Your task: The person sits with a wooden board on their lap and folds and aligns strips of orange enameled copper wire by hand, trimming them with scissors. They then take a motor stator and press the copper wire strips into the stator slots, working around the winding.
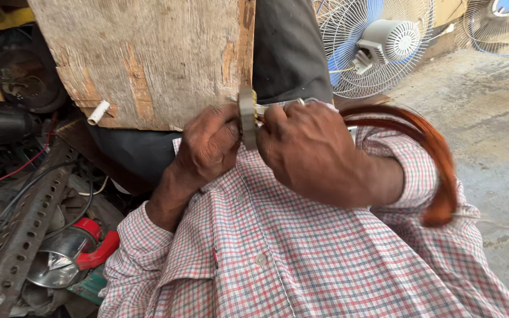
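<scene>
Nearest: a checked shirt [301, 259], red, blue and white, thin woven cloth, small pale buttons down the placket. Sleeves run up to both wrists.

Left hand [207, 147] curled into a loose fist, fingers folded in, thumb side pressed against a small flat metal piece [247, 118]. Right hand [310, 150] also closed, knuckles up, pinching the same piece from the other side. The two hands nearly touch across it.

The metal piece is held at chest height, just in front of the wooden board. Grey, dull, thin-edged; seen edge-on, long axis standing roughly upright, top end pointing up and away from the wearer. A short pale part juts sideways from it toward the right hand (exact shape hard to make out, partly hidden by fingers).

Coil of copper wire [437, 171], glossy reddish-brown, many fine strands bundled, arcs from behind the right hand over the right forearm and hangs down by the elbow.

Left, lower: perforated steel angle bar [19, 235], rusty-grey, lying slantwise; a shiny metal part with red plastic handle [89, 247] beside it.

Beyond: wooden board [148, 59], rough, worn, chipped plywood edges. Far right, a pedestal fan [378, 41], white wire guard, blue blades, on a concrete floor [490, 118].
</scene>
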Motion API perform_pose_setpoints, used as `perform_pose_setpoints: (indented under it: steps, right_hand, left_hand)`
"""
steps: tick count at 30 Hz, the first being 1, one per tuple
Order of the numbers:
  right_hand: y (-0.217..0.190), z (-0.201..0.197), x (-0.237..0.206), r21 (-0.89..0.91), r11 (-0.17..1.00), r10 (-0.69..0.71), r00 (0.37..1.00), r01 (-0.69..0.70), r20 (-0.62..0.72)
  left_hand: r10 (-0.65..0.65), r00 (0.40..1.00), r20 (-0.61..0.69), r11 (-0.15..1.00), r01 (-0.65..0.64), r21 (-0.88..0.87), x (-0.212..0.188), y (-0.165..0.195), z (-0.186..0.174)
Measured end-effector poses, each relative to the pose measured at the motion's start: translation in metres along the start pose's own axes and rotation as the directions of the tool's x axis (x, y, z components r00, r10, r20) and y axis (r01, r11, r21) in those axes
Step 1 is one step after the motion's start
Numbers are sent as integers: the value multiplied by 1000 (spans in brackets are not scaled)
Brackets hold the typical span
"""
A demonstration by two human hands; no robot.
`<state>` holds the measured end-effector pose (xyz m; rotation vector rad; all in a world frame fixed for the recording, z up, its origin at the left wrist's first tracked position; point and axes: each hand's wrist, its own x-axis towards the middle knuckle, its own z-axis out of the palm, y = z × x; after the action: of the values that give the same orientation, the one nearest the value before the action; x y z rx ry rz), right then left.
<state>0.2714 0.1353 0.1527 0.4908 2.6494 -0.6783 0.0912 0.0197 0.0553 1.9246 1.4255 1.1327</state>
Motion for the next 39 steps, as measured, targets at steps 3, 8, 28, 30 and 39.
perform_pose_setpoints:
  steps: [3,8,28,30,39]
  right_hand:
    - [-9,2,-5,31,996,71,981,-78,182]
    - [1,29,0,166,975,148,989,-145,-5]
    - [33,97,-14,287,949,4,910,127,-415]
    - [33,97,-15,253,959,-10,907,128,-422]
    - [34,85,-5,236,962,-15,895,134,-446]
  left_hand:
    - [-52,998,24,987,55,-151,-6,2,7]
    - [-159,982,106,966,177,-191,-12,-11,18]
    - [-76,974,214,994,57,91,-27,-20,3]
    - [-71,977,199,992,49,112,-29,-20,6]
    - [-94,989,118,991,82,102,-27,-20,1]
